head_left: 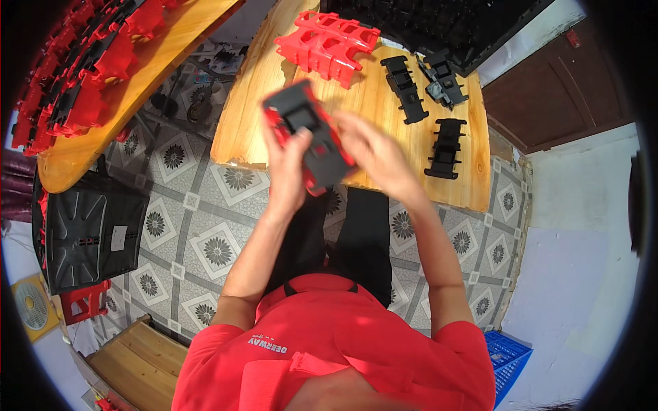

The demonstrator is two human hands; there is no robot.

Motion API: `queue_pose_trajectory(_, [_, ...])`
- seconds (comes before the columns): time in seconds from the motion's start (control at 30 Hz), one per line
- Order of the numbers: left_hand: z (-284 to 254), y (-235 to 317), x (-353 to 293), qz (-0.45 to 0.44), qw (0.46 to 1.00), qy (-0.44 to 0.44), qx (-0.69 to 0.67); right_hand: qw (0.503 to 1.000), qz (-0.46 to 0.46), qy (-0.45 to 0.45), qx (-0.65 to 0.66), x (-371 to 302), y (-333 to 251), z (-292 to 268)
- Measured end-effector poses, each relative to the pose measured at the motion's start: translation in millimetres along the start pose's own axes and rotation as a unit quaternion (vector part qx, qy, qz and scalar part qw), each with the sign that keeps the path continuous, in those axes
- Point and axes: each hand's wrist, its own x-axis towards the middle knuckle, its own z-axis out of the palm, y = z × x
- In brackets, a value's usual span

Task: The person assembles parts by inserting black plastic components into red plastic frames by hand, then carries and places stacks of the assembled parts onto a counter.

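My left hand [284, 168] grips a black and red plastic part [317, 147], its thumb lying across the black face. The part is held tilted above the near edge of the table, slightly blurred by motion. It looks like a black panel set in a red shell. My right hand [377, 156] is at the part's right edge with fingers stretched out; whether the fingertips touch it I cannot tell. Beyond my hands, red plastic shells [327, 46] rest on the table. Black panels lie to the right: one upright panel [404, 89], one near the edge [446, 148].
The wooden table [240, 130] has more black pieces [442, 79] beside a large black crate [473, 27]. On a second wooden table [68, 161] at left, red and black parts are piled. A black bin [96, 233] stands below it. A blue basket [507, 359] is at lower right.
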Motion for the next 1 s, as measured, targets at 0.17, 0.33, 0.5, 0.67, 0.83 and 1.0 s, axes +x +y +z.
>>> queue_pose_trajectory(0.17, [-11,12,93,0.030,0.992,0.124,-0.012,0.922,-0.128,0.224,-0.288,118,24,0])
queue_pose_trajectory(0.33, [-64,-30,198,-0.019,0.942,0.311,0.129,0.889,-0.135,0.164,-0.405,163,57,7])
queue_pose_trajectory(0.5, [-4,-20,222,-0.095,0.915,0.324,0.219,0.893,-0.114,0.168,-0.403,133,76,-46])
queue_pose_trajectory(0.67, [36,-23,277,-0.137,0.894,0.332,0.269,0.896,-0.151,0.162,-0.384,114,79,-53])
queue_pose_trajectory(0.83, [55,-34,273,-0.068,0.895,0.286,0.336,0.903,-0.153,0.251,-0.314,93,67,-44])
queue_pose_trajectory(1.0, [62,-72,165,0.372,0.718,-0.090,0.581,0.927,-0.065,0.282,-0.239,88,89,-50])
